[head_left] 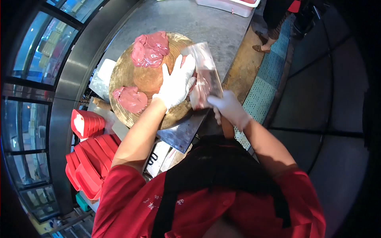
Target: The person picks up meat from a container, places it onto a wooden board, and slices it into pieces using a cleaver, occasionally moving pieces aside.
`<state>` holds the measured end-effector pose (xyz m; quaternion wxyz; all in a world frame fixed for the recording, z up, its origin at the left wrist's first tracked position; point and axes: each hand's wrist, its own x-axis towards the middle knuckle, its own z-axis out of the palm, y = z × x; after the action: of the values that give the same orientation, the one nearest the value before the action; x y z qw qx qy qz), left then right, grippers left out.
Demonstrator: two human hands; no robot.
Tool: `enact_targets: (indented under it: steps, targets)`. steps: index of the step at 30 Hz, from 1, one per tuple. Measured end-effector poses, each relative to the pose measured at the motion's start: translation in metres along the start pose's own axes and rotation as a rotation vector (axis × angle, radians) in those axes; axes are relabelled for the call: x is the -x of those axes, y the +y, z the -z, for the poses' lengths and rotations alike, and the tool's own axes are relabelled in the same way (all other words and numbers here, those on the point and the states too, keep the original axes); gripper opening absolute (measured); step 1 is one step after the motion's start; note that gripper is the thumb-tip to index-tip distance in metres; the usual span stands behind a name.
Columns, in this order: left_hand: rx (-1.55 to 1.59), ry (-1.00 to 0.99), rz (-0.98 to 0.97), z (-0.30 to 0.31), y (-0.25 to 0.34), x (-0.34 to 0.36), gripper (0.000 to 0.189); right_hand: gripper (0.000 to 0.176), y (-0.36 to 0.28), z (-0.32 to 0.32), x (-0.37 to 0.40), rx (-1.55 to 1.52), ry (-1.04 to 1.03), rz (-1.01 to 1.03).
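Note:
Gloved in white, my left hand (177,82) lies spread over a piece of meat (192,81) at the right side of the round wooden chopping block (119,75). My right hand (230,107), also gloved, grips a wide cleaver (205,73) whose blade stands beside the fingers of my left hand. The blade is slightly blurred and hides part of the meat. A large piece of raw pink meat (150,49) lies at the back of the block. Another piece (130,99) lies at its left edge.
The block rests on a metal table (198,20). A white tub (232,7) stands at the far edge. Red trays (95,158) are stacked at the left. A person's legs (273,33) show at upper right, near green floor mats (258,95). Windows line the left.

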<state>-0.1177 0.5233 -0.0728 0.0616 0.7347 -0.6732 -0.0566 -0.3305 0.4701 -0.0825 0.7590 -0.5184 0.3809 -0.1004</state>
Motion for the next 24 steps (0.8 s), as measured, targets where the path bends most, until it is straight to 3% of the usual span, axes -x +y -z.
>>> enact_targets:
  steps: [4, 7, 12, 15, 16, 18, 19, 21, 24]
  targets:
    - [-0.028, 0.015, -0.018, -0.007, -0.003, 0.003, 0.064, 0.027, -0.014, -0.002, -0.029, 0.096, 0.072, -0.044]
    - [-0.071, -0.024, -0.009, -0.005, 0.003, 0.012, 0.065, 0.027, 0.008, 0.001, 0.006, 0.072, -0.092, -0.016]
    - [-0.105, 0.018, -0.002, -0.001, 0.005, 0.037, 0.064, 0.022, 0.026, 0.008, 0.064, 0.127, -0.247, -0.204]
    - [0.291, 0.422, 0.109, 0.015, -0.011, 0.052, 0.05, 0.02, 0.009, 0.014, 0.075, 0.231, -0.302, -0.218]
    - [0.478, 0.441, 0.261, 0.02, -0.015, 0.055, 0.052, 0.02, 0.002, 0.015, 0.075, 0.294, -0.312, -0.217]
    - [0.759, 0.155, 0.465, 0.036, -0.033, 0.058, 0.054, 0.02, -0.009, 0.013, 0.071, 0.284, -0.38, -0.194]
    - [0.75, 0.176, 0.476, 0.042, -0.04, 0.062, 0.054, 0.02, -0.015, 0.009, 0.069, 0.351, -0.397, -0.175]
    - [1.14, 0.1, 0.129, 0.053, -0.052, 0.072, 0.047, 0.02, -0.015, -0.001, 0.063, 0.385, -0.418, -0.126]
    - [1.038, 0.233, 0.226, 0.072, -0.059, 0.092, 0.045, 0.019, -0.013, -0.019, 0.054, 0.358, -0.459, -0.068]
